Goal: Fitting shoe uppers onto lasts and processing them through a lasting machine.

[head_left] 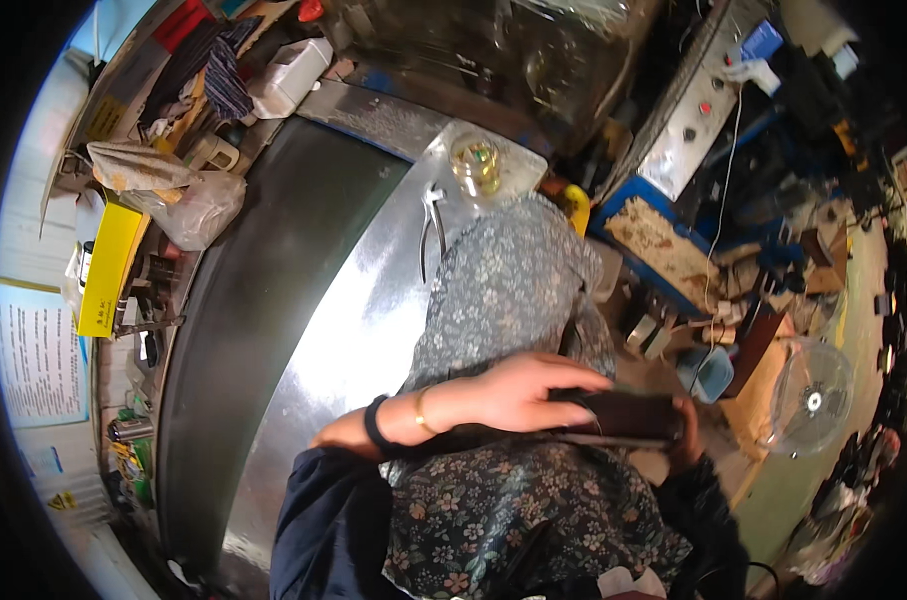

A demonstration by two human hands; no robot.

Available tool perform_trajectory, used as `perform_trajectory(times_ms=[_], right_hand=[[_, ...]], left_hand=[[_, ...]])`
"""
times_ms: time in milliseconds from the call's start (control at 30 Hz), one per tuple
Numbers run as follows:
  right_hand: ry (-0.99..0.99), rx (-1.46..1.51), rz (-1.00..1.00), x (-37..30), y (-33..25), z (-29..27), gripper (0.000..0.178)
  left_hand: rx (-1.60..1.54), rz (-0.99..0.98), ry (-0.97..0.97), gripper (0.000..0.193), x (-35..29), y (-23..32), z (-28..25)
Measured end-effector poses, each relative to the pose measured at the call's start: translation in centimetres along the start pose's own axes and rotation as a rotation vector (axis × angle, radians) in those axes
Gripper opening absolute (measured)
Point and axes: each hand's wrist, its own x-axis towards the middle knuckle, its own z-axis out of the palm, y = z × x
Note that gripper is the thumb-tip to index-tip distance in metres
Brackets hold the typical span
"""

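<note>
Over my lap, my left hand (519, 395) reaches across to a dark, flat, oblong object (632, 418), with its thumb and fingers at the near left end. My right hand (686, 436) is closed round the other end, its fingers partly hidden. What the object is, I cannot make out; it is blurred. A gold bracelet and a black band circle my left wrist. A floral apron (514, 280) covers my legs and lap. Beyond my knee, metal pliers (432, 232) lie on a shiny metal tabletop (324, 330), with a clear jar (476, 165) holding yellowish bits near its far corner.
A dark conveyor belt (234, 330) runs along the left of the tabletop. Past it are a yellow box (112, 265) and a plastic bag (202, 210). To the right stand a control panel (689, 130), a light blue bin (707, 372) and a round fan (812, 400).
</note>
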Motion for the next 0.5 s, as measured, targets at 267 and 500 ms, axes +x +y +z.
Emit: perform_trajectory(times_ms=[267,500], right_hand=[[-0.024,0.358,-0.372,9.8,0.0,-2.1,0.069],[-0.468,0.031,-0.596,21.9,-22.6,16.0,0.06]], left_hand=[[-0.254,-0.31,1.175,0.021,-10.7,-2.8,-6.2],[-0.043,-0.66,1.506,0.017,-22.2,-6.3,-4.7]])
